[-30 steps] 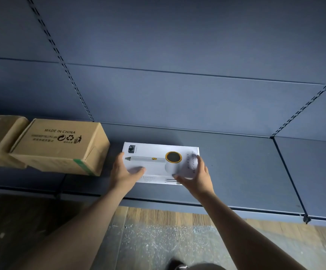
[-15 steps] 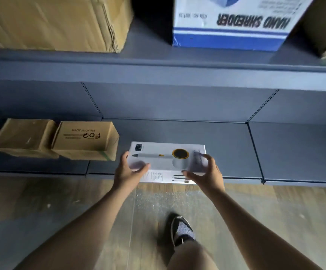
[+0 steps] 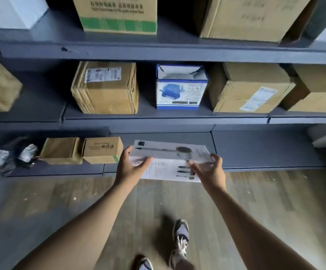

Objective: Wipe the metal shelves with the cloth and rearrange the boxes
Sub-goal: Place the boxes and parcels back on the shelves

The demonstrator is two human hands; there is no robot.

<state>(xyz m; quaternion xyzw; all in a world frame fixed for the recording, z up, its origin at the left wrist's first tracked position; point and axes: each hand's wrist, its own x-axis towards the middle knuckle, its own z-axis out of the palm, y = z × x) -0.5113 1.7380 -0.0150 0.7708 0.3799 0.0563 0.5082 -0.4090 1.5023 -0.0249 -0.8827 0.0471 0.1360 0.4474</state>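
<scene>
A flat white box [image 3: 168, 160] with a printed device on its top hangs in front of the bottom metal shelf [image 3: 255, 152], its near edge past the shelf's front. My left hand [image 3: 131, 166] holds its left end and my right hand [image 3: 209, 170] holds its right end, thumbs on top. Two small cardboard boxes [image 3: 82, 150] stand on the bottom shelf to the left. The middle shelf [image 3: 166, 119] carries several cardboard boxes and a blue and white shredder box [image 3: 179, 88]. No cloth is plainly visible.
The top shelf [image 3: 158, 51] bears more cardboard boxes. Small wrapped items [image 3: 21, 154] lie at the far left of the bottom shelf. Below is a wooden floor [image 3: 60, 201], with my feet [image 3: 179, 236] near the bottom middle.
The view has pulled back and up, so the middle and top shelves now show. Both hands have drawn the white box toward the shelf's front edge and lifted it slightly.
</scene>
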